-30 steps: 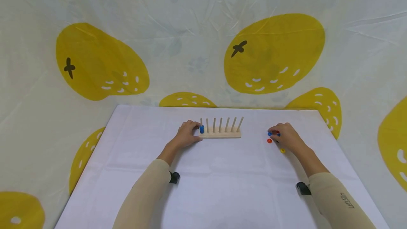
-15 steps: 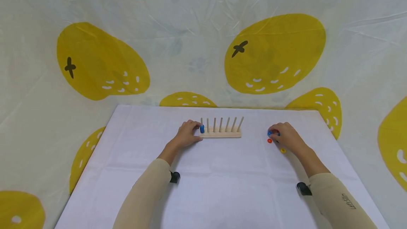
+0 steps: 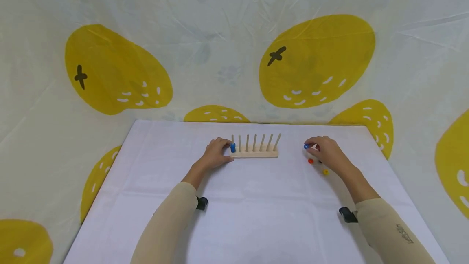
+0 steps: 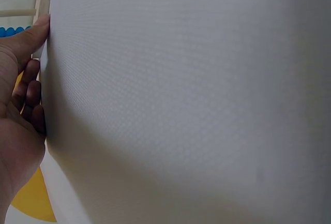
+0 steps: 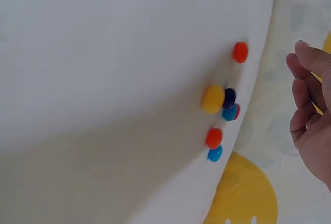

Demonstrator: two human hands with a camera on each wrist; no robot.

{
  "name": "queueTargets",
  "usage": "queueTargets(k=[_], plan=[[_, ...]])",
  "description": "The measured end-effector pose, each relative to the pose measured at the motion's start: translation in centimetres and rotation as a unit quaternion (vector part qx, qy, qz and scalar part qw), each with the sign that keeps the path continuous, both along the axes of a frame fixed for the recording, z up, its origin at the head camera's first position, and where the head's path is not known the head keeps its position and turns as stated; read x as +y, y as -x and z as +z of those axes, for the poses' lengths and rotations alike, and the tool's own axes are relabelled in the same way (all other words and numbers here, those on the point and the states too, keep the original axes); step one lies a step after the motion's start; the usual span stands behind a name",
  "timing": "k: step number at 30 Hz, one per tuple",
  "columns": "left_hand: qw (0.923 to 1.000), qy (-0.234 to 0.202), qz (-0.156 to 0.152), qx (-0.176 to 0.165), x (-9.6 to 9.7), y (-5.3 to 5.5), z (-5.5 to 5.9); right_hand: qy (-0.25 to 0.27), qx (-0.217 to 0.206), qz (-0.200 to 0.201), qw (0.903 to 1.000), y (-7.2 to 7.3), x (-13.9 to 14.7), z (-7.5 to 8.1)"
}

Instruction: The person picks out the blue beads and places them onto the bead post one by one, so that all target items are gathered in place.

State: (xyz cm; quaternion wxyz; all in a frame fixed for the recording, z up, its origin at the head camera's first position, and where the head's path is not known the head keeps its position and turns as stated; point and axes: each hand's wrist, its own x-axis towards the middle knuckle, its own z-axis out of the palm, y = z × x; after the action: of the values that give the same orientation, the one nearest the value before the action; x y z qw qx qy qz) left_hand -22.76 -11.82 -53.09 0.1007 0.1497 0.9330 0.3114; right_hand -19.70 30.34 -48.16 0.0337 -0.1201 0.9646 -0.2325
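Note:
In the head view a wooden peg board (image 3: 255,155) with several upright pegs stands toward the back of the table. Blue beads (image 3: 233,148) are stacked on its leftmost peg. My left hand (image 3: 216,152) grips the board's left end, thumb at the front and fingers behind. In the left wrist view the thumb (image 4: 36,33) touches the base. Off to the right, my right hand (image 3: 327,152) pinches a blue bead (image 3: 306,146) between thumb and fingertips, lifted off the table. From the right wrist the held bead is hidden behind the fingers.
Below the right hand lie a red bead (image 3: 310,161) and a yellow bead (image 3: 326,172). The right wrist view also has a dark bead (image 5: 230,99), a blue bead (image 5: 215,153) and others close together. A patterned cloth (image 3: 220,52) hangs behind the white table (image 3: 256,215).
My right hand has picked up a blue bead from the group and moved slightly up and to the left. My left hand has stayed on the board.

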Motion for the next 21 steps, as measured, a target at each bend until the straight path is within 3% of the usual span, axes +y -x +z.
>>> queueTargets(k=[11,21], plan=[[0.9999,0.007,-0.001,0.009,0.0,0.1,-0.4,0.033,0.06,0.028,0.9973,0.2,-2.8,2.2],[1.0,0.002,0.001,0.006,0.0,0.1,-0.3,0.054,0.137,0.084,0.9856,0.9,-6.6,3.3]])
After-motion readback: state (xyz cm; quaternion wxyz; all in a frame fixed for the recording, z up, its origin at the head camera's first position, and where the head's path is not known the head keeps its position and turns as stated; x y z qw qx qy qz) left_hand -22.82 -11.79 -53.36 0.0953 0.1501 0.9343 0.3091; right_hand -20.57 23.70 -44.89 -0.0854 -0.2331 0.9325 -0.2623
